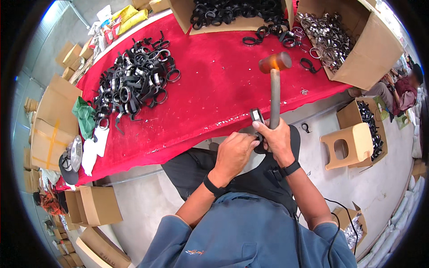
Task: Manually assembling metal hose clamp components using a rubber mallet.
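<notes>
My right hand is closed around the grey handle of a mallet, whose amber head points up over the table edge. A metal ring clamp with a black strip stands up between my two hands, just in front of the table edge. My left hand has its fingers pinched on the clamp's lower black part. My right thumb and fingers also lie against the clamp; their exact grip on it is partly hidden. A large pile of similar black and metal clamps lies on the left of the table.
A red cloth covers the table. At the back stand a carton of black parts and a carton of metal rings. On the floor at right are a brown stool and a loose clamp. Another person sits far right.
</notes>
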A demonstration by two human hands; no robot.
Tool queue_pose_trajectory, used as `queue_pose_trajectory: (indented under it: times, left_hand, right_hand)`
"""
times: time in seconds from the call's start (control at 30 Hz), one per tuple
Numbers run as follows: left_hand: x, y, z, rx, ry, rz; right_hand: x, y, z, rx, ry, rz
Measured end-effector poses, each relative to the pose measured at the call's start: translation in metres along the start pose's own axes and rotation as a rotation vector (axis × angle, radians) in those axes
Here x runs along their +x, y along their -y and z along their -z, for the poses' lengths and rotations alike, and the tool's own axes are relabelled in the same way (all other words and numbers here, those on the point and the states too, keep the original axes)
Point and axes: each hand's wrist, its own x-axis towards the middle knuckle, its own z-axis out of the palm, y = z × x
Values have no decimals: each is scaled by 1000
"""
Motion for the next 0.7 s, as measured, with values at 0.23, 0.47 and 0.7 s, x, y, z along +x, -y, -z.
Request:
queue_pose_trajectory:
  times: [0.23,0.47,0.7]
  left_hand:
    - [1,10,-13,348,83,13]
    - [8,60,-69,-411,-120,485]
    - [2,81,-110,-554,-171,534]
  right_hand:
    - [15,-17,-19,-325,-160,167]
    - [-13,-6,32,-24,-27,49]
    - [-52,-71,112,-621,2,350]
